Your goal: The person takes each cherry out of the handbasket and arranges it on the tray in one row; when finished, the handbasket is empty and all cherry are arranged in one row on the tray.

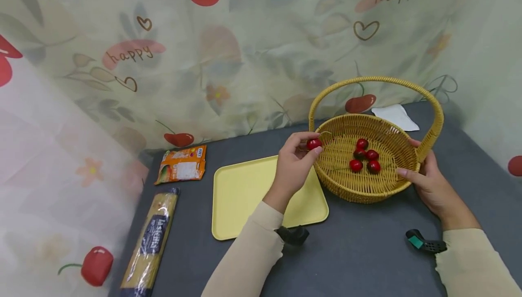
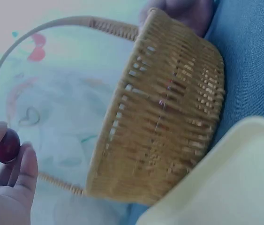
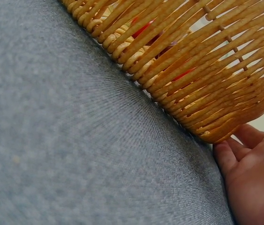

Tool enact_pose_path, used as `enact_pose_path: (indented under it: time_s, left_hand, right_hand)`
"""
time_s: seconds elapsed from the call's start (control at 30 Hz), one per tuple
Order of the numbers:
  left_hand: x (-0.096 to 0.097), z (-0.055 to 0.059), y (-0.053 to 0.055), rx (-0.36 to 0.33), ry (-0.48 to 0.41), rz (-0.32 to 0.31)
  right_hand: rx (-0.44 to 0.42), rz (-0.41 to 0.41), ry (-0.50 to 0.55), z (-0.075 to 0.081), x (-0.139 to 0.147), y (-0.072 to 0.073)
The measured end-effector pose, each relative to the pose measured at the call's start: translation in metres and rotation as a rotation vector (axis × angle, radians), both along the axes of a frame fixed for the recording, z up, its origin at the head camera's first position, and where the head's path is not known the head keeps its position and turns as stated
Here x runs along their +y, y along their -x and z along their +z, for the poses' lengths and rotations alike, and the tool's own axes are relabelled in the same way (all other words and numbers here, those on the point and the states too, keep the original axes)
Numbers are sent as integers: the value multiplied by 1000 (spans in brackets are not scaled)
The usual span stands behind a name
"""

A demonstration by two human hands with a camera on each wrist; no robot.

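Observation:
My left hand (image 1: 294,163) pinches a dark red cherry (image 1: 314,144) between thumb and fingertips, above the left rim of a yellow wicker basket (image 1: 359,194). In the left wrist view the same cherry (image 2: 6,146) shows beside the basket's arched handle. My right hand (image 1: 438,193) grips the basket's right side, its thumb over the rim and its fingers outside, near the handle's foot. Several red cherries (image 1: 373,166) lie grouped on the basket floor. Through the weave in the right wrist view, only bits of red are visible.
A pale yellow tray (image 1: 240,202) lies left of the basket, partly under my left arm. Farther left are an orange packet (image 1: 183,163) and a long pack of spaghetti (image 1: 152,238). A white cloth (image 1: 395,117) lies behind the basket, near the printed curtain (image 1: 244,61).

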State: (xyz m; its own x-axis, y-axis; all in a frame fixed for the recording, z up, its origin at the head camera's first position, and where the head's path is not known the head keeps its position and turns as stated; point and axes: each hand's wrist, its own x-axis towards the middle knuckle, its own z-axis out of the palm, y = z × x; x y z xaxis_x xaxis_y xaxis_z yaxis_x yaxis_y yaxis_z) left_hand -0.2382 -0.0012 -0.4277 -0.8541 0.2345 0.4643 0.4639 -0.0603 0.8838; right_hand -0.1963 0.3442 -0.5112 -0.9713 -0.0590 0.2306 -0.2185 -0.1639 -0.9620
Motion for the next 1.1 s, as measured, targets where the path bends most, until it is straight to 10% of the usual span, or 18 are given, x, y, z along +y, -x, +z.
enact_pose_path:
  time_s: [0.6,1.1]
  left_hand:
    - [-37,-67,-3,-298,-73,158]
    - [-31,-83,-10,-328,344,105]
  right_hand:
    - [4,-2,6,-1,1,2]
    - [-44,-20,-7,4,-1,0]
